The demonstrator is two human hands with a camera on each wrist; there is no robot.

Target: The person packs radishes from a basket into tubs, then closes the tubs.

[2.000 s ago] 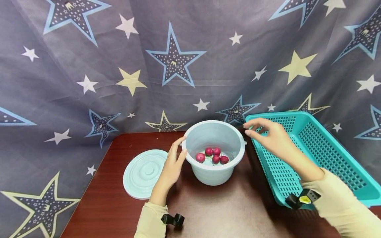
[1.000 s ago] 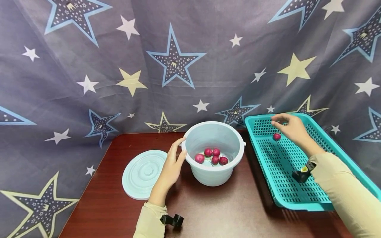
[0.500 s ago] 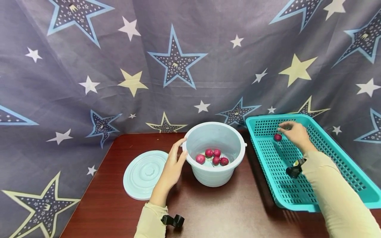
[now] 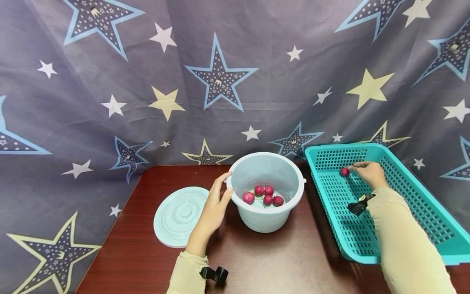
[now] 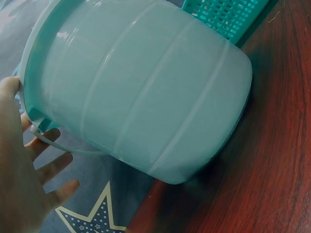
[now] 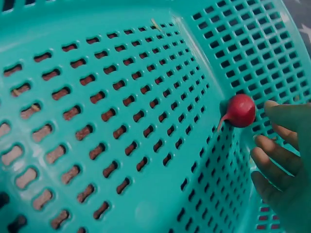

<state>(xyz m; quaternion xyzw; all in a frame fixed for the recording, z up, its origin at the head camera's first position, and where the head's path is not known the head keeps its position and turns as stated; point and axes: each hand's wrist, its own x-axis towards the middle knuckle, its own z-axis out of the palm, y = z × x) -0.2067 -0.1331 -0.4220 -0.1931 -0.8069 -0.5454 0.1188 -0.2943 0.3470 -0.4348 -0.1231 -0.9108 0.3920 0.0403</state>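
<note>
A pale blue bucket (image 4: 264, 220) stands mid-table with several red radishes (image 4: 263, 195) inside. My left hand (image 4: 216, 204) rests against its left rim with straight, spread fingers; the left wrist view shows the hand (image 5: 26, 179) beside the bucket wall (image 5: 146, 87). My right hand (image 4: 369, 172) reaches into the teal slotted basket (image 4: 352, 222). One radish (image 4: 344, 172) lies on the basket floor by the far wall. In the right wrist view this radish (image 6: 240, 110) lies just off my relaxed fingertips (image 6: 279, 114), and nothing is held.
The bucket's round lid (image 4: 180, 216) lies flat on the dark wooden table (image 4: 286, 261), left of my left hand. A star-printed cloth (image 4: 220, 81) hangs behind the table. The basket fills the table's right side.
My right hand carried a radish from above the bucket over to the basket's far end, lowered and let it go there. The left hand stayed on the bucket rim.
</note>
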